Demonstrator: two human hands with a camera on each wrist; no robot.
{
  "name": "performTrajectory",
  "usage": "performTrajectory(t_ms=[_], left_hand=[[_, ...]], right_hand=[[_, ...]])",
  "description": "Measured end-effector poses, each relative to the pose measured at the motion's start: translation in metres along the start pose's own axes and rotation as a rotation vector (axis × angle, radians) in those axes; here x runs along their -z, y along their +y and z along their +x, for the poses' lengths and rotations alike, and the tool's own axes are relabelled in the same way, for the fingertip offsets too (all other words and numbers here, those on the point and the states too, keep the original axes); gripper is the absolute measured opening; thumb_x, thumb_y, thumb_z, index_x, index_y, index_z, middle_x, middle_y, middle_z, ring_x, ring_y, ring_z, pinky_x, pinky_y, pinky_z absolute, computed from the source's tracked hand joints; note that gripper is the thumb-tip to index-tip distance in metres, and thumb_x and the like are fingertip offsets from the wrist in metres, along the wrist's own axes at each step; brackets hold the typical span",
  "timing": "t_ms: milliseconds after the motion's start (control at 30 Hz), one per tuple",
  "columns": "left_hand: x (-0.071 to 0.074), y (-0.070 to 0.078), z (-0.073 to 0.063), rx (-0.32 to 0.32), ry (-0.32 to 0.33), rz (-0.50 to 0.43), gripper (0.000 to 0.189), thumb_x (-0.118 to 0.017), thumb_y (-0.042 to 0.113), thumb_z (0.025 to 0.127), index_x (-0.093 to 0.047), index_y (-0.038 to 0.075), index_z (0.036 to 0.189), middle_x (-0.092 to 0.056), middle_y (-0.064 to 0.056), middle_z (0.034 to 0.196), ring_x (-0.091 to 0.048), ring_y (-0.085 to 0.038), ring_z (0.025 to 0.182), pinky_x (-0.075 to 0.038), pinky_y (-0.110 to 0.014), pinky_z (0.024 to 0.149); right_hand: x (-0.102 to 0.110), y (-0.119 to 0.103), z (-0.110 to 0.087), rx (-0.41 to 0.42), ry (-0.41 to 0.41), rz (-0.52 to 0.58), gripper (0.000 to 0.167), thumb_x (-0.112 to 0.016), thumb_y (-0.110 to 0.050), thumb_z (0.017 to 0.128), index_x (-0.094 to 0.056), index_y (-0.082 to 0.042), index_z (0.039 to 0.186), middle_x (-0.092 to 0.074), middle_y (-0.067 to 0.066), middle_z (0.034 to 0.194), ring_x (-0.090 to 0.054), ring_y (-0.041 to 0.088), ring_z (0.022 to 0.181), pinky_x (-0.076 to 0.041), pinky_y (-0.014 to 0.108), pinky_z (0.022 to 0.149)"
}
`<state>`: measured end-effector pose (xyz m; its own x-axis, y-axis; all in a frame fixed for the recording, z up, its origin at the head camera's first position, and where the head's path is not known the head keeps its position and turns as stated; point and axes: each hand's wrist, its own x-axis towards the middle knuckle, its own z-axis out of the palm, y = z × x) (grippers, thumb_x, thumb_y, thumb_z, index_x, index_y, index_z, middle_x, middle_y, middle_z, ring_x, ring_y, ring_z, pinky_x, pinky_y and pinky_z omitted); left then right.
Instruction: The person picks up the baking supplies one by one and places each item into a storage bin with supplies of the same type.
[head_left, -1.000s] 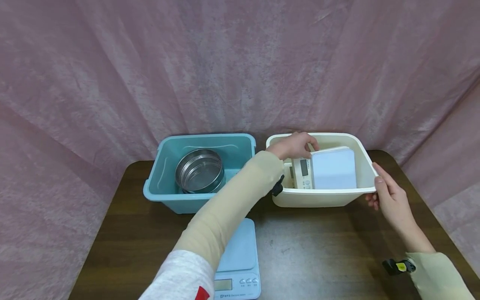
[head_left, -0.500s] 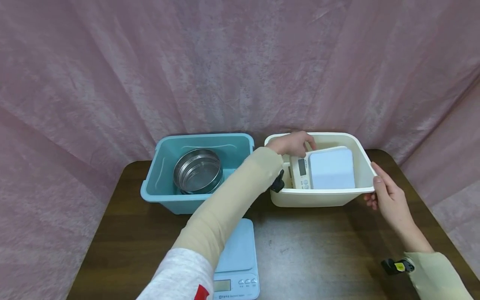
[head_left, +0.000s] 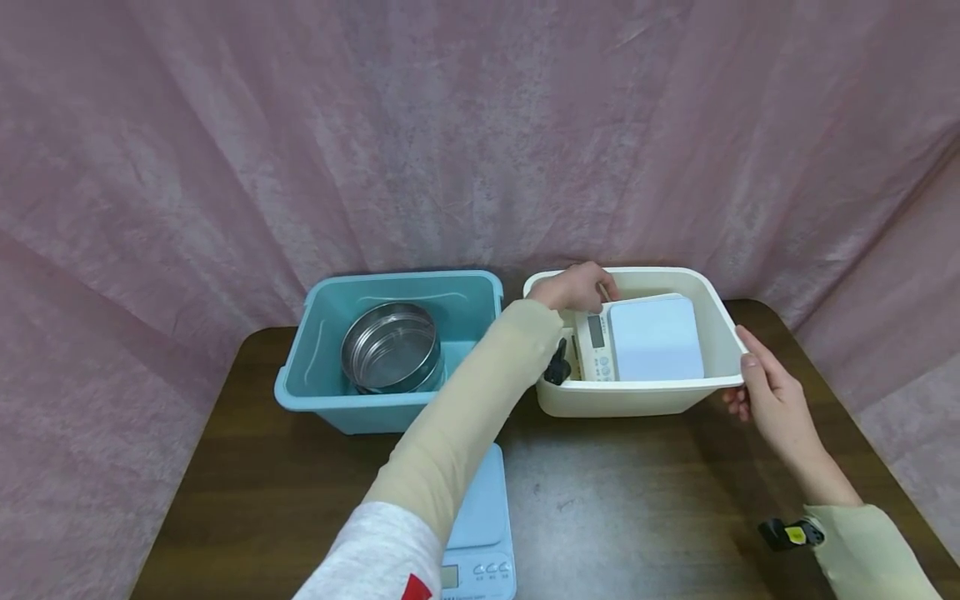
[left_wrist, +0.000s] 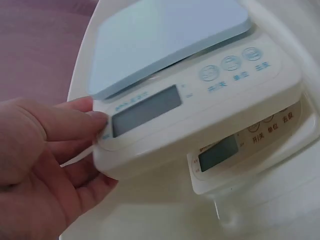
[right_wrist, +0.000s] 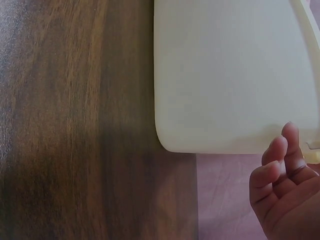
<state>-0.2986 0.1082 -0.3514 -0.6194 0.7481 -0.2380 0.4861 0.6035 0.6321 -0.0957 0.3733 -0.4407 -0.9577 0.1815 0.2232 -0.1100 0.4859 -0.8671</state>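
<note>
Our left grip (left_wrist: 55, 150) pinches the blue-topped scale (head_left: 652, 339) by its display corner, inside the cream bin (head_left: 630, 402) whose rim our right grip (head_left: 772, 400) holds; a brown-lettered scale (left_wrist: 222, 155) lies lower. Little shifts over the last second: we infer fine adjustment.

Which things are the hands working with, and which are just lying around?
In hand:
white plastic scale with pale blue platform, pinched by left hand
cream plastic bin, gripped by right hand

Apparently lying about:
cream scale with brown lettering
pale blue rectangular scale
teal plastic bin
round silvery metalware inside
</note>
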Motion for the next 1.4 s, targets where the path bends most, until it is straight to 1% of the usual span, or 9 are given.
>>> performTrajectory(t_ms=[133, 233, 433, 667, 833, 1000, 1133, 1233, 1400], left_hand=[[-0.001, -0.002, 0.003, -0.011, -0.006, -0.004, 0.034, -0.059, -0.005, 0.101, -0.070, 0.006, 0.131, -0.065, -0.009, 0.137, -0.060, -0.022, 0.125, -0.051, -0.023, 0.091], [0.000, -0.001, 0.004, -0.014, -0.013, -0.033, 0.035, -0.058, -0.005, 0.101, -0.069, 0.006, 0.133, -0.064, -0.010, 0.138, -0.060, -0.023, 0.126, -0.051, -0.023, 0.090], [0.001, -0.001, 0.006, -0.003, -0.021, -0.073, 0.038, -0.055, -0.007, 0.102, -0.068, 0.006, 0.135, -0.063, -0.010, 0.140, -0.058, -0.023, 0.129, -0.052, -0.022, 0.090], [-0.002, -0.004, 0.006, 0.017, -0.012, -0.060, 0.040, -0.053, -0.007, 0.102, -0.066, 0.006, 0.137, -0.063, -0.009, 0.141, -0.058, -0.022, 0.130, -0.050, -0.021, 0.092], [-0.003, -0.004, 0.005, 0.021, -0.002, -0.060, 0.041, -0.053, -0.005, 0.101, -0.065, 0.006, 0.139, -0.063, -0.009, 0.141, -0.058, -0.021, 0.127, -0.050, -0.022, 0.093], [0.000, -0.005, 0.005, 0.010, 0.031, -0.079, 0.036, -0.053, 0.002, 0.104, -0.064, 0.004, 0.139, -0.062, -0.010, 0.141, -0.058, -0.021, 0.126, -0.048, -0.022, 0.096], [0.000, -0.005, 0.006, -0.004, 0.076, -0.115, 0.032, -0.053, 0.008, 0.107, -0.066, 0.003, 0.136, -0.062, -0.009, 0.140, -0.057, -0.021, 0.128, -0.048, -0.023, 0.096], [0.001, -0.002, 0.007, -0.006, 0.110, -0.136, 0.029, -0.054, 0.009, 0.107, -0.068, 0.003, 0.132, -0.064, -0.007, 0.135, -0.060, -0.020, 0.122, -0.049, -0.023, 0.092], [0.002, 0.004, 0.005, -0.030, 0.137, -0.188, 0.027, -0.057, 0.008, 0.105, -0.069, 0.000, 0.128, -0.069, -0.010, 0.126, -0.067, -0.019, 0.103, -0.051, -0.022, 0.086]], right_hand=[[0.001, -0.001, -0.001, 0.012, 0.003, 0.000, 0.049, -0.040, -0.024, 0.114, -0.040, -0.014, 0.162, -0.063, -0.001, 0.067, -0.061, 0.011, 0.054, -0.051, 0.023, 0.048], [0.002, -0.001, -0.001, 0.013, 0.003, 0.010, 0.049, -0.040, -0.023, 0.114, -0.040, -0.014, 0.162, -0.063, -0.001, 0.067, -0.061, 0.011, 0.053, -0.050, 0.023, 0.048], [0.001, -0.002, -0.001, 0.012, -0.005, 0.016, 0.049, -0.039, -0.023, 0.114, -0.039, -0.014, 0.162, -0.063, 0.000, 0.067, -0.061, 0.012, 0.053, -0.051, 0.024, 0.048], [0.001, -0.002, -0.002, 0.007, -0.013, 0.013, 0.050, -0.039, -0.024, 0.114, -0.038, -0.015, 0.163, -0.063, 0.000, 0.068, -0.061, 0.011, 0.054, -0.051, 0.024, 0.048], [0.000, -0.001, -0.002, -0.001, -0.012, 0.021, 0.050, -0.038, -0.023, 0.114, -0.037, -0.013, 0.163, -0.062, 0.001, 0.068, -0.061, 0.011, 0.054, -0.051, 0.023, 0.048], [-0.003, 0.001, 0.002, -0.003, -0.010, 0.046, 0.049, -0.039, -0.021, 0.114, -0.038, -0.010, 0.162, -0.062, 0.002, 0.067, -0.060, 0.011, 0.053, -0.049, 0.023, 0.047], [-0.004, 0.002, 0.006, -0.002, -0.013, 0.041, 0.050, -0.039, -0.020, 0.114, -0.037, -0.009, 0.162, -0.062, 0.002, 0.067, -0.060, 0.011, 0.053, -0.049, 0.023, 0.047], [-0.004, 0.002, 0.008, -0.010, -0.013, 0.022, 0.050, -0.039, -0.020, 0.114, -0.037, -0.010, 0.163, -0.063, 0.001, 0.067, -0.060, 0.011, 0.054, -0.049, 0.023, 0.048], [-0.002, 0.004, 0.011, -0.017, -0.009, 0.003, 0.050, -0.039, -0.021, 0.114, -0.036, -0.010, 0.163, -0.063, 0.000, 0.067, -0.060, 0.011, 0.054, -0.050, 0.023, 0.048]])
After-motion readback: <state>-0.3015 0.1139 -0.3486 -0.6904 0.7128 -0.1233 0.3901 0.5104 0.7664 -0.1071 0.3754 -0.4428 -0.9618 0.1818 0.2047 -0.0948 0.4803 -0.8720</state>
